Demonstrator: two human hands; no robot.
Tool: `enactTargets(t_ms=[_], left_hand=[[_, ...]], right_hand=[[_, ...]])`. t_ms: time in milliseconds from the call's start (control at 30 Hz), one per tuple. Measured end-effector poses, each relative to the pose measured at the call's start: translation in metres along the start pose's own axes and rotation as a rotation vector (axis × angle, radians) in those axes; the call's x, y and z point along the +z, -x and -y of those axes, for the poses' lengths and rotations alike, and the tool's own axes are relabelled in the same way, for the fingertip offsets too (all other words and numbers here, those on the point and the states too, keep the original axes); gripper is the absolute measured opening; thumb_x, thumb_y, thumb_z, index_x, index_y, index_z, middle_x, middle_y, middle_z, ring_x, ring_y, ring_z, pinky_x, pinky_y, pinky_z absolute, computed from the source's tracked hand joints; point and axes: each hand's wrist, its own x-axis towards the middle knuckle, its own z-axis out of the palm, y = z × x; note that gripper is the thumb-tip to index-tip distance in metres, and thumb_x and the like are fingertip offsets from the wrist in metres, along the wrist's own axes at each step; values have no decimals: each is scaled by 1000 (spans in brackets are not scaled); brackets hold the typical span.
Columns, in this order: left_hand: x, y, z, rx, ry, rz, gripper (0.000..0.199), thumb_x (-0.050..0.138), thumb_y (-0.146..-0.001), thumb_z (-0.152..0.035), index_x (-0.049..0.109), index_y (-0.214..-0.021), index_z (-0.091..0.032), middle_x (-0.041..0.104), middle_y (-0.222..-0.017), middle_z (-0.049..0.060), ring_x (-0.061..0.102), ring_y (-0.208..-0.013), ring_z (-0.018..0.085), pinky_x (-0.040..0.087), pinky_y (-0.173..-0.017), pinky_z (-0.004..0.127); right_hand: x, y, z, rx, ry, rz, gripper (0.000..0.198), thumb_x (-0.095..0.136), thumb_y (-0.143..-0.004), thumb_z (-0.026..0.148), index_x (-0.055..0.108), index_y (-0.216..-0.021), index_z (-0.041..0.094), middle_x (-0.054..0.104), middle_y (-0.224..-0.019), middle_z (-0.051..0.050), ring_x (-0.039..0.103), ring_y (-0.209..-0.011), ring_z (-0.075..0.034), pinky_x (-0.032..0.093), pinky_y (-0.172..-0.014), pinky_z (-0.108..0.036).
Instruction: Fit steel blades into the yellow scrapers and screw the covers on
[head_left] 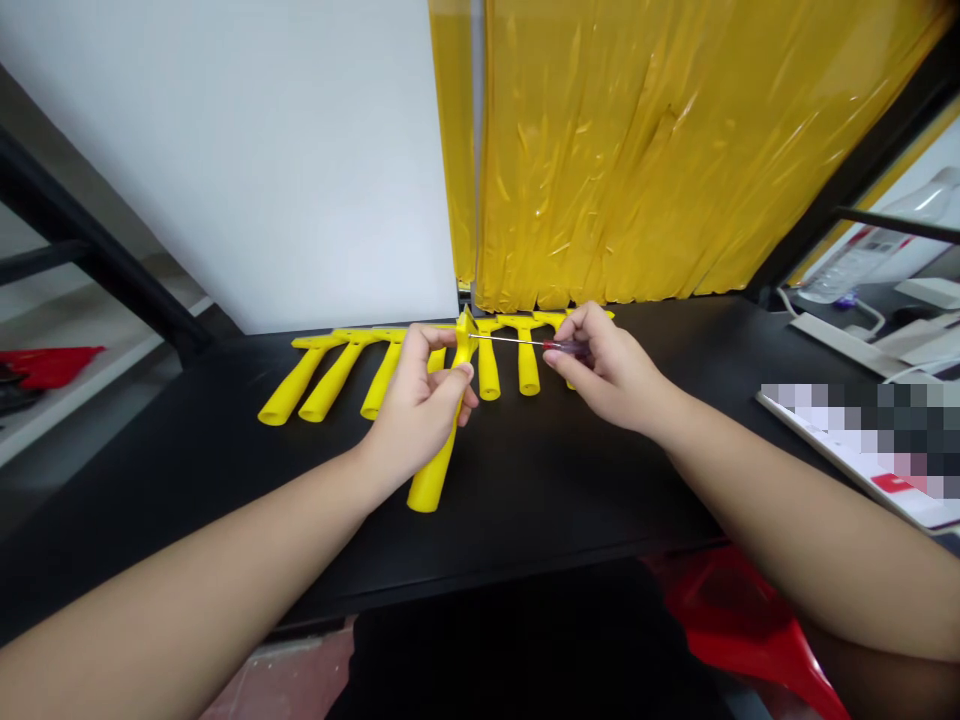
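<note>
My left hand [424,395] is closed around a yellow plastic squeegee-like handle [433,480], whose hollow lower end points down toward me. In my right hand [604,365] is a screwdriver [566,347] with a dark red grip, pinched between thumb and fingers. Its thin metal shaft runs level to the left, and the tip meets the head of the held handle. Whether a screw sits at the tip is too small to tell. Behind my hands, several like yellow handles [330,382] lie in a row on the black table [570,480], some partly hidden.
A white panel [300,170] and a sheet of yellow plastic [645,150] rise behind the table. To the right are a clear bottle [874,245] and a partly blurred white-edged item [817,440]. A red stool [742,620] stands below the front edge.
</note>
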Motion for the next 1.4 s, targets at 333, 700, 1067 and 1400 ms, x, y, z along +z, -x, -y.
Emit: enactTargets(t_ms=[333, 700, 1067, 1400], left_hand=[[-2, 0, 4, 46, -43, 16, 29, 66, -96, -27, 46, -116, -28, 60, -74, -5, 57, -52, 11, 46, -55, 24], [-1, 3, 3, 7, -17, 7, 36, 71, -90, -22, 52, -120, -27, 57, -69, -5, 57, -52, 11, 44, -54, 21], [-2, 1, 5, -13, 13, -14, 38, 73, -87, -18, 53, -118, -27, 58, -69, -4, 55, -52, 10, 44, -54, 20], [-5, -1, 9, 47, -90, -4, 29, 68, -95, -25, 52, -120, -28, 59, -68, -4, 56, -51, 12, 45, -54, 23]], right_hand=[[3, -2, -1, 32, -90, 154, 27, 53, -106, 50, 58, -100, 23, 52, -70, 4, 47, -61, -15, 39, -63, -29], [-1, -6, -2, 65, -19, 136, 41, 44, -108, 49, 64, -86, 21, 54, -67, 1, 50, -61, -16, 38, -62, -30], [-2, -7, -3, 83, 18, 120, 40, 45, -107, 47, 61, -81, 21, 55, -68, 0, 50, -62, -16, 38, -62, -31], [2, -3, -6, 49, -6, 71, 19, 59, -102, 40, 51, -97, 24, 56, -74, 2, 48, -64, -16, 38, -62, -30]])
